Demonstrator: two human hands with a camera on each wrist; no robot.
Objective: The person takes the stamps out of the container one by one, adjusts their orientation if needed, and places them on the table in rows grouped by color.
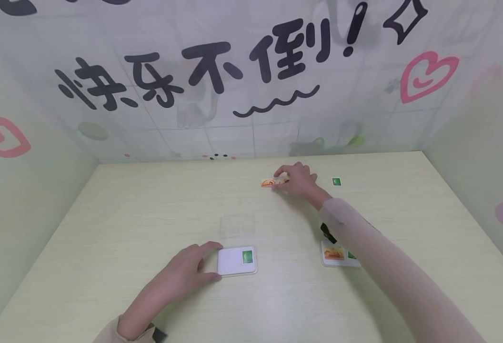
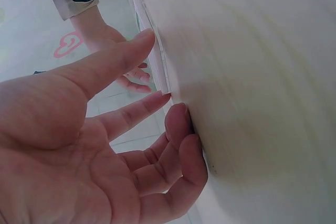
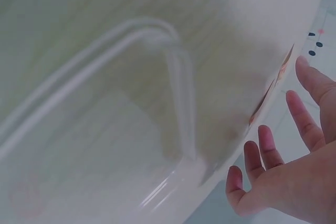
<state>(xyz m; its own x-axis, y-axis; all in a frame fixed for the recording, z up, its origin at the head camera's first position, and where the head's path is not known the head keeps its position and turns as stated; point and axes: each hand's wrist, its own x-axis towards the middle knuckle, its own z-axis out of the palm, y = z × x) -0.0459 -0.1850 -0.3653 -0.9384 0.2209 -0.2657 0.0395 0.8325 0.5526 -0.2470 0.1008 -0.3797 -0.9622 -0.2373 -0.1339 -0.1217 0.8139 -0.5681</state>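
Note:
My left hand (image 1: 186,272) grips a white card (image 1: 230,261) in a thin clear frame, thumb and forefinger at the two corners of its left edge. On the card's right side is a small green picture (image 1: 247,257). In the left wrist view, the thumb (image 2: 137,46) and forefinger lie along the card's edge. Far back on the table, my right hand (image 1: 298,181) hovers with fingers spread over small orange pictures (image 1: 267,183), partly covering one. The right wrist view has its fingertips just off two orange pieces (image 3: 286,62).
A clear rectangular plastic piece (image 1: 237,225) lies behind the left card. Under the right forearm sits another white card (image 1: 326,263) with orange and green pictures, partly hidden. One loose green picture (image 1: 336,181) lies to the right of the right hand. Printed walls enclose the table (image 1: 148,200).

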